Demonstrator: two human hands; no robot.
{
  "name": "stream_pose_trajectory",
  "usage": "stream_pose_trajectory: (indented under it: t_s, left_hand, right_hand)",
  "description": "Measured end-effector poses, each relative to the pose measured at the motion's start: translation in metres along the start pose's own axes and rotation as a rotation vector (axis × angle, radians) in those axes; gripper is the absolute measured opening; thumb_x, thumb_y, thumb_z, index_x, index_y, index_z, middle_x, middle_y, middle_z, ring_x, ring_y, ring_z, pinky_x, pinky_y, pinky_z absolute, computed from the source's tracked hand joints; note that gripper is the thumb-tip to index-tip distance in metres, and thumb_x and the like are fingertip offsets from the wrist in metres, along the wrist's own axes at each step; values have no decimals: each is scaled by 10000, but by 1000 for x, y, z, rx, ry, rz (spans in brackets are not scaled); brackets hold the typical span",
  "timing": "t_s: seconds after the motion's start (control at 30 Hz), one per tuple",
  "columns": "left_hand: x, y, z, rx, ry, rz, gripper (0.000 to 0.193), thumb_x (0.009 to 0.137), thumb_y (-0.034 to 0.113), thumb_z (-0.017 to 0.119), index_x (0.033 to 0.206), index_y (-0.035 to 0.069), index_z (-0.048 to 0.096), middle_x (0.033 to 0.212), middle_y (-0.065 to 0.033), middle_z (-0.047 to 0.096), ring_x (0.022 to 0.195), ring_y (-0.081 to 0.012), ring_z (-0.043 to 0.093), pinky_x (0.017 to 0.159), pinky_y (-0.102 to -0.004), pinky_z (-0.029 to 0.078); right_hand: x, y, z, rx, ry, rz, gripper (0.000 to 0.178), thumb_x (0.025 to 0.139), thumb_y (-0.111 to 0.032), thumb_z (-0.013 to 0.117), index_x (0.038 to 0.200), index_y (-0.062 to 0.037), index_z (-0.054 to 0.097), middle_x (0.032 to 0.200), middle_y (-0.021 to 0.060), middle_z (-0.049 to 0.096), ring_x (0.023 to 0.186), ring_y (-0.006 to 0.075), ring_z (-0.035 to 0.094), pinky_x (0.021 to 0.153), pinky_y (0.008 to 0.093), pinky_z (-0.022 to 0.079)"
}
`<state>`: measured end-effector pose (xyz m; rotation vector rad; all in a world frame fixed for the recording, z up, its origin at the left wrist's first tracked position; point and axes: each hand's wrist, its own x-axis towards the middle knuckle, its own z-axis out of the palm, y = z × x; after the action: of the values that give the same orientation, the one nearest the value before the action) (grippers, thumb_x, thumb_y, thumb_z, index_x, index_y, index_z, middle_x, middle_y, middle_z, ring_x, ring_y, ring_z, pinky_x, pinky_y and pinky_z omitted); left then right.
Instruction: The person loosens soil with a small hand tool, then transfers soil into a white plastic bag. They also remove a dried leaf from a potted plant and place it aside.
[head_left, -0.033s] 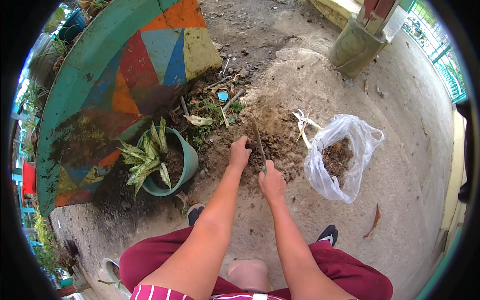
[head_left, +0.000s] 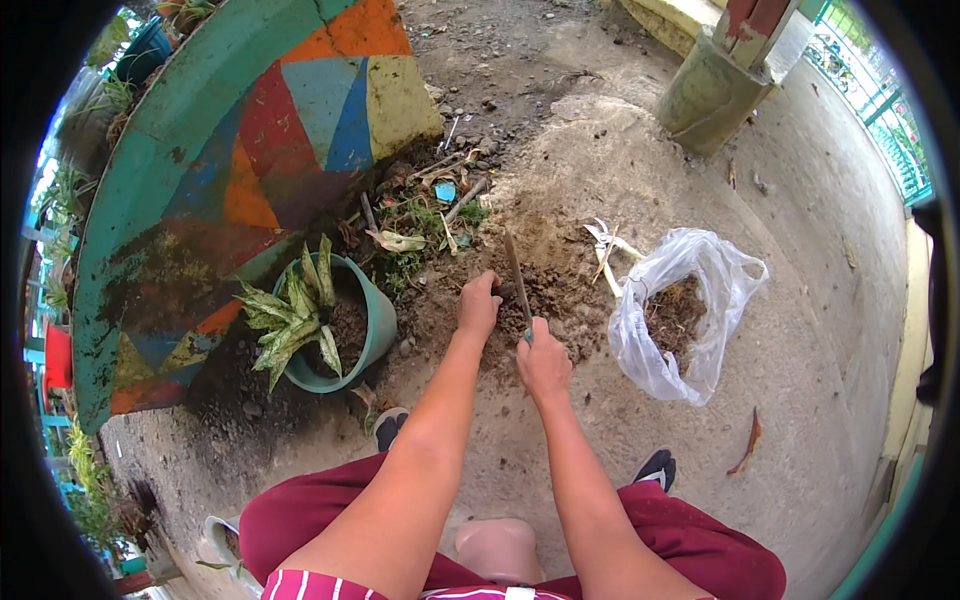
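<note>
A long knife (head_left: 516, 275) with a soil-stained blade points away from me, its greenish handle in my closed right hand (head_left: 545, 362). To the left of the blade, my left hand (head_left: 479, 305) is low over the loose dark soil (head_left: 550, 290), its fingers curled in. Whatever those fingers hold, if anything, is hidden. Left of my arms is a green pot (head_left: 380, 320) containing soil and a plant with pale, speckled leaves (head_left: 290, 315). On the right stands an open clear plastic bag (head_left: 640, 345) with brown, root-filled soil (head_left: 675, 315) inside.
Pale stalks (head_left: 608, 260) lie beside the bag. Weeds, sticks and dry leaves (head_left: 400, 242) are heaped beyond the pot, against a painted wall (head_left: 270, 120). A concrete post base (head_left: 712, 95) rises at the far right. A pink rounded object (head_left: 497, 548) is between my legs.
The knife and my right hand have shifted very slightly away from me. My left hand stays where it was.
</note>
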<state>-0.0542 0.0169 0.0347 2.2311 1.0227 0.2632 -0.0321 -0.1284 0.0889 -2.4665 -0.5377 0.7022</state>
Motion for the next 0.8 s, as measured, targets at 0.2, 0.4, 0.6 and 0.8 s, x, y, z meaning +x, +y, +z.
stream_pose_trajectory:
  t_s: [0.2, 0.4, 0.6, 0.8]
  left_hand:
    - [15, -4, 4, 80, -180, -77, 59, 772, 33, 608, 822, 4, 615, 780, -159, 629, 741, -289, 631, 671, -412, 498]
    - [27, 1, 8, 409, -191, 112, 30, 766, 31, 579, 746, 32, 602, 756, -140, 603, 752, -305, 615, 643, -414, 506]
    - [17, -7, 12, 336, -90, 230, 50, 725, 11, 615, 772, 27, 615, 736, -147, 602, 712, -311, 612, 625, -419, 499]
    - [26, -11, 15, 372, -171, 106, 16, 763, 30, 600, 760, 20, 612, 658, -128, 602, 662, -291, 626, 609, -401, 500]
  right_hand:
    - [0, 0, 12, 25, 30, -12, 255, 846, -207, 507, 1067, -117, 416, 831, 207, 623, 772, 422, 604, 662, 526, 468]
    - [4, 1, 9, -9, -68, 3, 265, 841, -198, 502, 1072, -105, 413, 821, 229, 620, 786, 434, 597, 681, 536, 461]
    - [6, -3, 10, 58, 63, -28, 274, 840, -204, 515, 1064, -86, 410, 817, 224, 618, 778, 440, 593, 670, 533, 461]
    - [2, 6, 12, -72, -110, 0, 256, 854, -207, 532, 1044, -93, 404, 872, 189, 629, 781, 405, 610, 660, 505, 482]
